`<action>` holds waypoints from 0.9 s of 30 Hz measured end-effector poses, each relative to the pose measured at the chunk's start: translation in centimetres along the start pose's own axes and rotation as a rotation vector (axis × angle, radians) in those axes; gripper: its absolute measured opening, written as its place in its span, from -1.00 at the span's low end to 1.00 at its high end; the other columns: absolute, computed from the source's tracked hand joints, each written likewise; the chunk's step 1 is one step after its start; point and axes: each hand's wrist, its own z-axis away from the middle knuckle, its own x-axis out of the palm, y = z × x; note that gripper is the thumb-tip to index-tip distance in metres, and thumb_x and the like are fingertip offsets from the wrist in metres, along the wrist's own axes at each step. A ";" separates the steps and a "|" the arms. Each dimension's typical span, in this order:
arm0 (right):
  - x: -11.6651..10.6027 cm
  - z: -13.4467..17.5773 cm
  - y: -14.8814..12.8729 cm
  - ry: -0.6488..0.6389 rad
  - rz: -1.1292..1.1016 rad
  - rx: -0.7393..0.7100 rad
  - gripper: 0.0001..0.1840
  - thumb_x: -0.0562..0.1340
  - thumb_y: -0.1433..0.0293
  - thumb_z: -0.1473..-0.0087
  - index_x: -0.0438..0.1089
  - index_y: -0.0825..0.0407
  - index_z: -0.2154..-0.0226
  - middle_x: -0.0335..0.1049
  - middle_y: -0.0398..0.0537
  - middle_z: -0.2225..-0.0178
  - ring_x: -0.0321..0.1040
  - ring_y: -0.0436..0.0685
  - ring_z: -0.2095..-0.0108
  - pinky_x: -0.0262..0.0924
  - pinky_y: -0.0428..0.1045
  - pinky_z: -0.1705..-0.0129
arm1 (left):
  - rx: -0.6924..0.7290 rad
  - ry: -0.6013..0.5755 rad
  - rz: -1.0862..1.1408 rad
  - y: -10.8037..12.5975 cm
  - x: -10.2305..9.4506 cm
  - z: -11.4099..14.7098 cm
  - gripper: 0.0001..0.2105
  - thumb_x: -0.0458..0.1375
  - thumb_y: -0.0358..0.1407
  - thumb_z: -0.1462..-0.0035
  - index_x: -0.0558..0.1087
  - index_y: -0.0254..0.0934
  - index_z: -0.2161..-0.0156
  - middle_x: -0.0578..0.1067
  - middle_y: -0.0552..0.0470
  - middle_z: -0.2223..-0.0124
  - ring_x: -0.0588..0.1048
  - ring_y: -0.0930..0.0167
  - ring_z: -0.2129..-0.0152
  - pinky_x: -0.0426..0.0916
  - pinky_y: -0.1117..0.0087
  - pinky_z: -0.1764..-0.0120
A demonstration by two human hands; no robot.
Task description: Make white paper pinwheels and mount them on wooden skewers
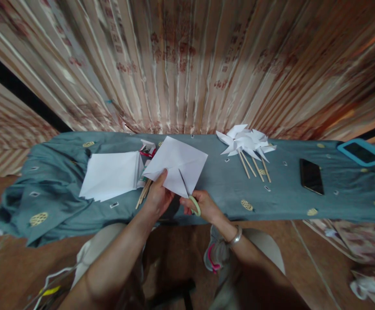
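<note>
A square sheet of white paper (177, 157), turned cornerwise and marked with creases, is pinched along its lower left edge by my left hand (159, 193). My right hand (203, 206) grips a pair of scissors (194, 205) with pale green handles. Their blade lies over the paper's lower corner and points toward its middle. Left of the sheet sits a stack of white paper squares (110, 174). Wooden sticks (144, 193) lie beside my left hand, partly under the sheet. A small red and white box (148, 147) stands open behind the stack.
Several white paper pinwheels (247, 142) on wooden sticks lie right of the sheet. Farther right are a black phone (311, 176) and a blue-framed tablet (364, 152). A grey-green patterned cloth (284, 202) covers the narrow table, and a curtain (187, 64) hangs behind it.
</note>
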 end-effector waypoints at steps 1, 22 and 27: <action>0.0 0.0 0.0 0.002 -0.001 -0.002 -0.46 0.33 -0.09 0.24 0.43 0.10 0.62 0.33 -0.15 0.73 0.16 -0.08 0.70 0.03 -0.14 0.63 | -0.001 -0.001 0.001 0.0 0.0 0.0 -0.85 0.03 -0.40 -0.23 0.45 -0.37 0.26 0.54 0.04 0.41 0.47 0.48 0.53 0.44 0.48 0.35; 0.1 -0.3 0.4 -0.074 -0.008 -0.014 -0.45 0.30 -0.09 0.19 0.43 0.10 0.57 0.36 -0.15 0.69 0.21 -0.07 0.67 0.06 -0.15 0.61 | 0.034 -0.015 -0.012 -0.2 -0.8 -0.7 -0.87 0.10 -0.37 -0.17 0.45 -0.34 0.20 0.55 0.04 0.39 0.50 0.45 0.51 0.44 0.45 0.35; -0.5 0.1 0.2 -0.232 -0.011 0.033 -0.44 0.28 -0.08 0.12 0.43 0.10 0.36 0.45 -0.11 0.54 0.31 -0.05 0.56 0.13 -0.16 0.53 | 0.114 -0.012 0.013 1.1 -0.8 -1.1 -0.82 0.09 -0.37 -0.17 0.45 -0.34 0.14 0.59 -0.01 0.30 0.55 0.40 0.37 0.43 0.42 0.20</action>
